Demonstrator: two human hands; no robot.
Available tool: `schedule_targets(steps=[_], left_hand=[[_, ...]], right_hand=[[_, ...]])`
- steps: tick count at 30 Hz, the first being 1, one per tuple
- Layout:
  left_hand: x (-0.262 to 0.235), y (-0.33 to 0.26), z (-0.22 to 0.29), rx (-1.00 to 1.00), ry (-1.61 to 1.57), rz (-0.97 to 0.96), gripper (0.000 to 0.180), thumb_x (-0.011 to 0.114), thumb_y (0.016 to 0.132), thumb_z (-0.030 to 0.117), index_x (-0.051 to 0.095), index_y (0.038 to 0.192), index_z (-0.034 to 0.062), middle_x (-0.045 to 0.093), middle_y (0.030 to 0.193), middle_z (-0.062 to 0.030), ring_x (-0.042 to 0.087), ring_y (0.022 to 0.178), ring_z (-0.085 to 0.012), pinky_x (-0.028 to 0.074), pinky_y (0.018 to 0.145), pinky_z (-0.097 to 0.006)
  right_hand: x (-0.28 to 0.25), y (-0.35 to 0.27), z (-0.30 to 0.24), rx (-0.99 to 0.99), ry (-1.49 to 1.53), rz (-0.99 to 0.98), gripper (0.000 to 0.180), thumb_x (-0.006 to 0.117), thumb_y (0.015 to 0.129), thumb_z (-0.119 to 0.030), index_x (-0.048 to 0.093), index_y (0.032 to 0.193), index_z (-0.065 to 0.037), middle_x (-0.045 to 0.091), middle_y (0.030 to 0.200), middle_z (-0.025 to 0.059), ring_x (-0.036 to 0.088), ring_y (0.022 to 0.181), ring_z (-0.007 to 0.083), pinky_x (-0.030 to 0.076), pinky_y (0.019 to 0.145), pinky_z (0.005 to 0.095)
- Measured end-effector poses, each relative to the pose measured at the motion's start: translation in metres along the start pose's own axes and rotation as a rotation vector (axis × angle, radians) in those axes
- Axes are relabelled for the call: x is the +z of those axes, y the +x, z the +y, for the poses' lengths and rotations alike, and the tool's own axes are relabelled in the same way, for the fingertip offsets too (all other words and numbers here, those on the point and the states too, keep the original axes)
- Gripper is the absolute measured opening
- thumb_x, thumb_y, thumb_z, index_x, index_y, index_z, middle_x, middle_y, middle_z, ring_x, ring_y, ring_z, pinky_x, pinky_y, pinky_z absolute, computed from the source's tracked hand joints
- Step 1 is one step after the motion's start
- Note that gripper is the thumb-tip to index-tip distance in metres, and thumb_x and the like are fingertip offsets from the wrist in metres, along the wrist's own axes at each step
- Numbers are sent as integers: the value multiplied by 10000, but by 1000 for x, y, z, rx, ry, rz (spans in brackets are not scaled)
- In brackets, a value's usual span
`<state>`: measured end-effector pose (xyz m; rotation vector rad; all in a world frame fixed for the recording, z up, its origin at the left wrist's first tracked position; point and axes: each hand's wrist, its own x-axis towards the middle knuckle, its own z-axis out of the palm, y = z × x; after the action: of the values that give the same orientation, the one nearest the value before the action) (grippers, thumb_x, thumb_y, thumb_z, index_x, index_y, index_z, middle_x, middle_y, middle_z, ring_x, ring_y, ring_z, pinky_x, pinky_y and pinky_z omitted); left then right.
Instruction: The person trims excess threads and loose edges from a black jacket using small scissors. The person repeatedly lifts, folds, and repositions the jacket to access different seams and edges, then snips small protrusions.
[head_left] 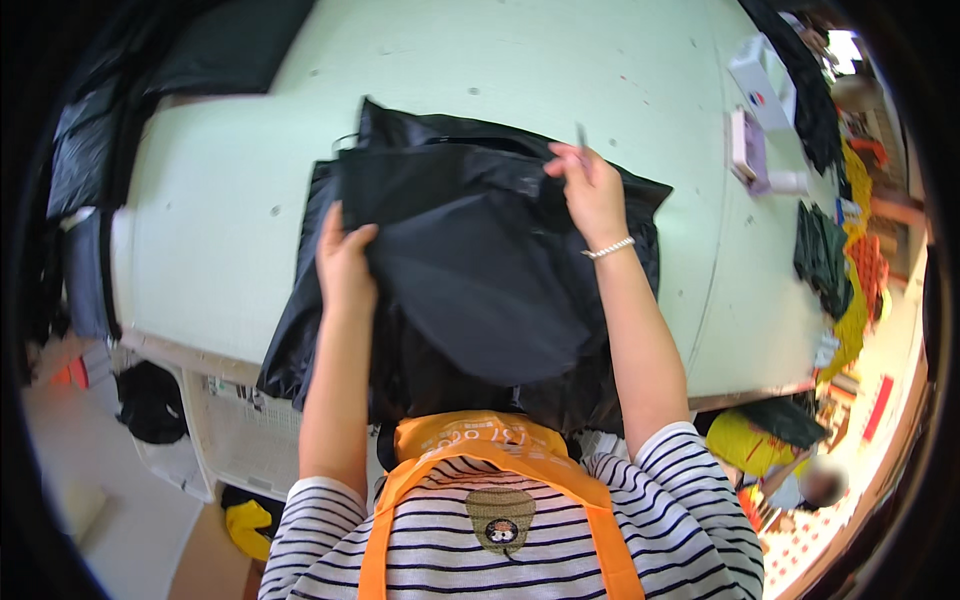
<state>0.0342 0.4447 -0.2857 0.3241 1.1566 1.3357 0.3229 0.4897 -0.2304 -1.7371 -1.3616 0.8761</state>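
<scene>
A black fabric piece (pixel 480 285), perhaps part of a garment or bag, lies spread over the table's near edge. Its glossy black layers hang down toward my orange apron. My left hand (pixel 346 262) grips the left edge of the fabric, thumb on top and fingers partly hidden. Over the upper right of the piece, my right hand (pixel 592 195) is closed around a slim tool (pixel 581 135) with a grey tip pointing away from me. Motion blur hides what kind of tool it is. A beaded bracelet circles my right wrist.
Black folded fabric (pixel 225 45) lies along the table's left side. At the right stand a white box (pixel 765 85), a lilac box (pixel 746 150) and dark green cloth (pixel 823 258). White baskets (pixel 235 430) sit below the table. Another person (pixel 785 480) is at the lower right.
</scene>
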Motion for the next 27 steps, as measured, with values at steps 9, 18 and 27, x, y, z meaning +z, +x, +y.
schedule_targets(steps=[9,18,27], left_hand=[[87,-14,31,713,1116,-207,322,641,822,65,600,1138,22,628,1055,-134,608,927,-224,477,817,-322],[162,-22,-103,-150,1111,-912,421,646,864,298,601,1086,-57,670,876,-122,641,812,-181,478,696,-275],[142,-11,-77,-742,105,-806,250,434,960,104,534,1161,-7,642,1060,-88,630,910,-143,493,842,-272]], right_hand=[[-59,-120,106,711,118,-6,235,614,881,-203,677,922,20,661,790,26,590,755,85,461,689,231],[-9,-118,44,603,1038,98,244,518,931,-85,591,1149,-3,636,766,1,331,412,-4,233,375,172],[-18,-121,56,610,1042,277,353,620,900,-251,579,1130,13,629,899,31,337,430,8,243,373,173]])
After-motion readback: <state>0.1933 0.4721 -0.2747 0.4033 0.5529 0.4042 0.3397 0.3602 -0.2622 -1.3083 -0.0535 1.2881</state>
